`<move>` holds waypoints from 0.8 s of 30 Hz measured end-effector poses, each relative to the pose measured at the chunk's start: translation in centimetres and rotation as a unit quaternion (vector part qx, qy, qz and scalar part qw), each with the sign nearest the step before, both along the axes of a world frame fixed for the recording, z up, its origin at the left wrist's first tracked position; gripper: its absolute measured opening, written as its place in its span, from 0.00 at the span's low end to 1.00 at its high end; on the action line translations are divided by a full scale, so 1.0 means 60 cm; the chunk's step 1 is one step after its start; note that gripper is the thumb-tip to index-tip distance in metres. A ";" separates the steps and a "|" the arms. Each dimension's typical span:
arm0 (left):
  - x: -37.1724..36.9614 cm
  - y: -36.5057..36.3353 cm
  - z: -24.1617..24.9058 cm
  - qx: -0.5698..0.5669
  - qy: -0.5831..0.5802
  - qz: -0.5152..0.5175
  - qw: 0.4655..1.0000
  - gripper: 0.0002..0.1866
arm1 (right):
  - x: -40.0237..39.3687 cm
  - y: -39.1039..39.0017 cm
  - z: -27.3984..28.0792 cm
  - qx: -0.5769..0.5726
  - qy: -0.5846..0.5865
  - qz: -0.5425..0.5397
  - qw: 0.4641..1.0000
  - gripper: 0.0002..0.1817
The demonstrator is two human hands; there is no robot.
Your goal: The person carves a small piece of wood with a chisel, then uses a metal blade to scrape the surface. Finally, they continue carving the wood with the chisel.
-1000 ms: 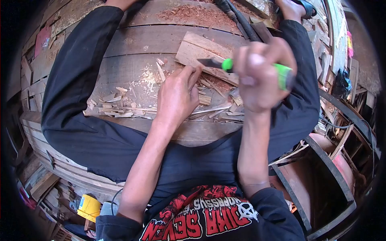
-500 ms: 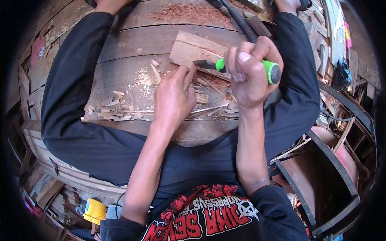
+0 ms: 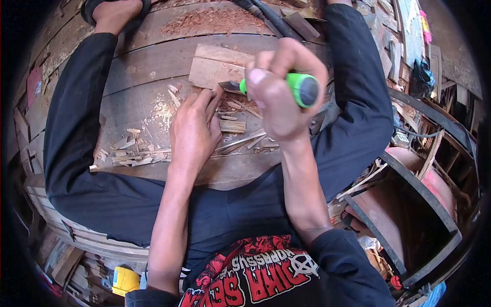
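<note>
My right hand (image 3: 284, 89) is wrapped round the green and black handle (image 3: 305, 90) of a chisel. Its dark blade (image 3: 230, 85) points left and meets the near edge of a pale wooden block (image 3: 212, 66). My left hand (image 3: 193, 128) lies at that same edge, its fingers bent together and gripping the block beside the blade's tip. The fingertips are partly hidden, as is the block's right end behind my right hand. Wood chips (image 3: 135, 148) and a bundle of short splinters (image 3: 232, 126) lie on the planks close to my hands.
My legs stretch along both sides of the plank floor (image 3: 148, 61). Reddish shavings (image 3: 215, 21) and a dark bar-like tool (image 3: 266, 16) lie at the far side. A dark-framed box (image 3: 424, 204) stands at right, and a yellow container (image 3: 125, 281) at lower left.
The view has shifted, so most things appear further left. My right hand looks larger and nearer the camera, still holding the chisel. My left hand stays at the block's edge.
</note>
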State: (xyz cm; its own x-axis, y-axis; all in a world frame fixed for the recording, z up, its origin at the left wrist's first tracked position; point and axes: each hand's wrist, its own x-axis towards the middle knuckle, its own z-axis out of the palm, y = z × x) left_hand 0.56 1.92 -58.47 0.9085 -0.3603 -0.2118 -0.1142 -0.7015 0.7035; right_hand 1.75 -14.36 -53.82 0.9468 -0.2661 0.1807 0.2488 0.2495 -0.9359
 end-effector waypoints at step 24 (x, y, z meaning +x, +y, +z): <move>-0.003 -0.010 0.011 0.032 0.058 0.030 0.997 0.18 | 0.003 0.006 -0.019 -0.029 -0.033 -0.039 0.998 0.16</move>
State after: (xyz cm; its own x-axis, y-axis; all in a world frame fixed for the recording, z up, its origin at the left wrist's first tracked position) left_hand 0.35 1.33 -57.82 0.8961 -0.2884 -0.3374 0.0085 -0.7488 0.6627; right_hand 1.91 -13.97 -54.94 0.9094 -0.3255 0.2589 0.3265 0.1731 -0.9292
